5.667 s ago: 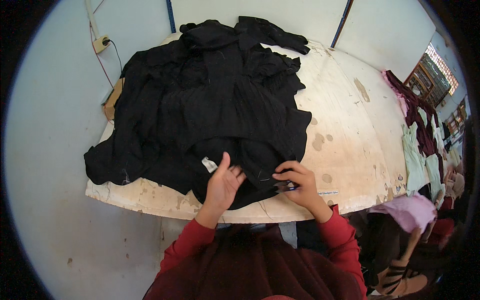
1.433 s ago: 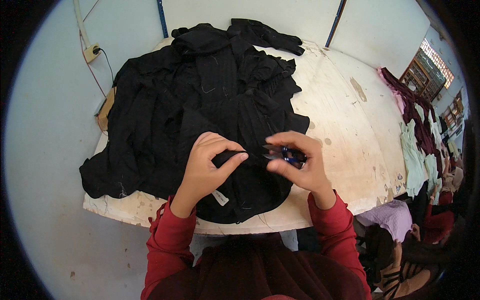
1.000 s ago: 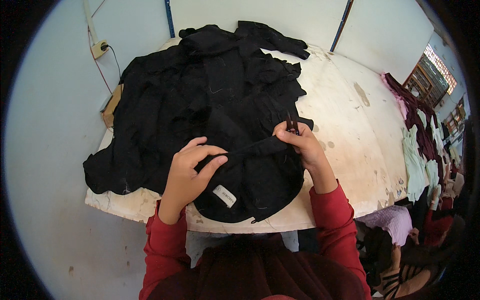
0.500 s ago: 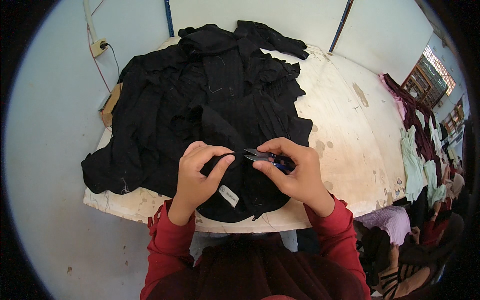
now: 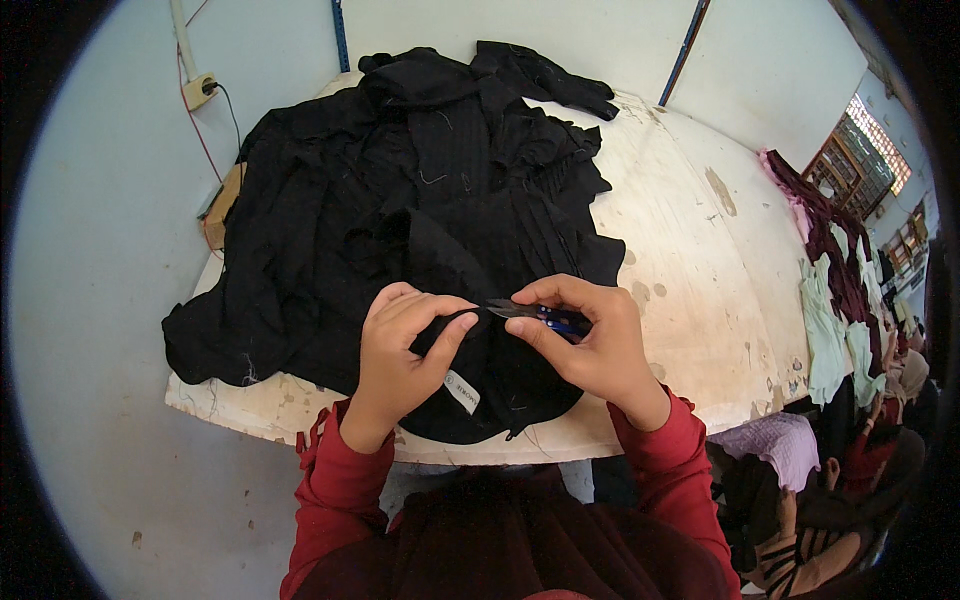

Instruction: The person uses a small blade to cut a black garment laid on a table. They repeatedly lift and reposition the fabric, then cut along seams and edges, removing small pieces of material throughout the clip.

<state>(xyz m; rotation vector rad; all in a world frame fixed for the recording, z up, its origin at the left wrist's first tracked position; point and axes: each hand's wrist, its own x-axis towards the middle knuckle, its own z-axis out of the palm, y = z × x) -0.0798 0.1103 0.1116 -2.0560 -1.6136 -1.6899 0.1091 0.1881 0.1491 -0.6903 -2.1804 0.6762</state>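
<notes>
A black garment [image 5: 330, 230] lies spread and rumpled over the table, with loose pale threads on it. My left hand [image 5: 405, 350] pinches a fold of its cloth between thumb and fingertips. Close by on the right, my right hand [image 5: 595, 335] grips thread snips [image 5: 553, 318], blue and black, between thumb and fingers. Their blades are pressed together, with the tips right beside the pinched edge. Whether a thread is caught between the blades is too small to tell. Below my left hand, a white label [image 5: 462, 393] shows on the cloth.
The pale wooden table [image 5: 700, 290] has stains and a curved-looking front edge. A wall socket with a plug [image 5: 202, 90] is on the left wall, above a brown box [image 5: 222, 210]. Maroon and mint garments [image 5: 825, 300] hang at the right, where other people [image 5: 860, 470] sit.
The snips' blades have gone from apart to together. My left hand has shifted slightly right, toward the blade tips, and the label is now partly covered.
</notes>
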